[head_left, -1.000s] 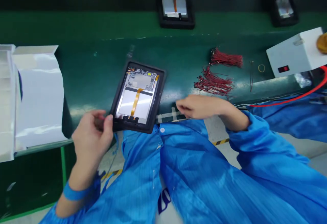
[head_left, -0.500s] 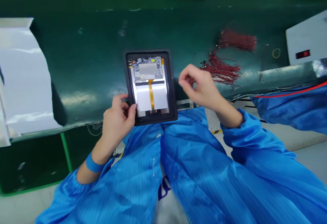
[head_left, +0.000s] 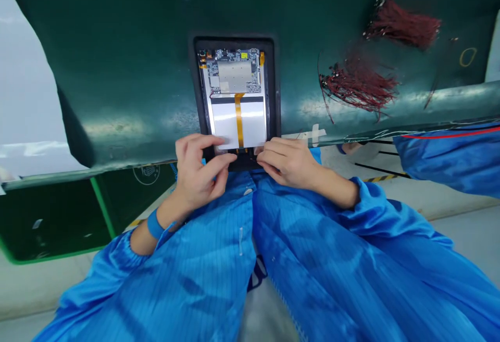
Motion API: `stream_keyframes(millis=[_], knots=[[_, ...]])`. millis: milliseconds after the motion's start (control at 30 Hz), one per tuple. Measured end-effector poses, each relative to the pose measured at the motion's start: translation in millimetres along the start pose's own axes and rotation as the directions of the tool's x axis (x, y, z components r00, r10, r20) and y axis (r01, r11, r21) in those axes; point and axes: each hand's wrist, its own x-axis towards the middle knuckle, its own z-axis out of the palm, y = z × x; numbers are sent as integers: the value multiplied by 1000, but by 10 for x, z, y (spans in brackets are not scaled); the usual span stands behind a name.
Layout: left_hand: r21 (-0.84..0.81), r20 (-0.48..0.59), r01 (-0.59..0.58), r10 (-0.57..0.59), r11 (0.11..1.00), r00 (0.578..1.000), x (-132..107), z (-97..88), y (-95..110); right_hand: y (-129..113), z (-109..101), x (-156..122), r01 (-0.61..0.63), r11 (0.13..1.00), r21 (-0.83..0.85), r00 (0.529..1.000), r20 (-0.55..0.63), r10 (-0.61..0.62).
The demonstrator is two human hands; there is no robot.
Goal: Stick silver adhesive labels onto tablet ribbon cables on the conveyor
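An opened tablet (head_left: 245,121) lies in a black tray (head_left: 274,92) at the table's front edge. Its circuit board (head_left: 234,71) faces up at the far end, and a strip of amber tape (head_left: 239,123) runs down over the silver battery. Over the near left corner is my left hand (head_left: 203,167), thumb and forefinger apart, fingertips by the tablet's lower edge. My right hand (head_left: 289,162) rests at the near right corner, fingertips pinched together just inside the tray. Whatever may be between those fingertips is too small to make out.
Two bundles of dark red wires, a nearer one (head_left: 359,87) and a farther one (head_left: 406,22), lie on the green table mat (head_left: 136,71). A rubber band (head_left: 467,57) is farther right. White sheeting (head_left: 27,87) covers the left side. A green bin (head_left: 50,217) stands below the edge.
My right hand has moved left from beside the tray to its near right corner. My left hand has shifted from the tray's left side onto its near edge. The view has tilted down.
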Motion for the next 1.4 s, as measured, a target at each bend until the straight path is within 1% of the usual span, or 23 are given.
stream_keyframes(millis=[67,133,333,433,533,600,667,767,833,967,1033,1100,1167,1267,1333,1400], knots=[[-6,35,-31,31,999,999,-39,42,9,-5,8,7,-7,1000,-19,1000,30,7],[-7,50,-39,39,999,998,-71,71,19,0,2,13,0,999,-37,999,47,2],[-16,61,-40,40,999,997,-97,119,49,-13,-56,35,30,997,-70,995,94,-23],[-22,63,-68,69,997,996,-87,153,54,-35,-66,47,28,997,-69,993,118,-20],[10,60,-119,118,993,991,-84,184,44,-45,-54,49,52,991,-121,992,117,-37],[52,60,-146,143,988,988,-88,190,35,-51,-43,47,68,986,-153,993,105,-53],[107,64,-181,175,978,983,-95,182,35,-65,-35,46,60,986,-155,994,100,-45],[199,70,-243,233,949,970,-94,162,77,-106,-29,50,9,990,-141,995,101,6],[251,59,-251,244,935,968,-73,161,135,-142,-23,57,-38,989,-146,993,102,53],[308,53,-227,221,924,974,20,210,306,-213,1,73,-151,981,-125,981,107,165],[322,67,-216,206,922,976,63,244,393,-236,14,73,-213,971,-109,971,90,223],[331,81,-213,197,919,977,73,257,451,-244,20,61,-243,964,-109,966,60,251],[318,106,-205,180,925,978,32,235,450,-231,14,33,-189,976,-108,980,37,194],[249,119,-139,113,958,986,-113,165,322,-189,-5,-19,-41,992,-121,998,45,47],[190,117,-133,112,973,987,-216,146,215,-161,-17,-44,1,988,-156,998,65,10],[154,106,-146,130,977,986,-278,183,172,-137,-36,-62,19,983,-184,998,63,-8]])
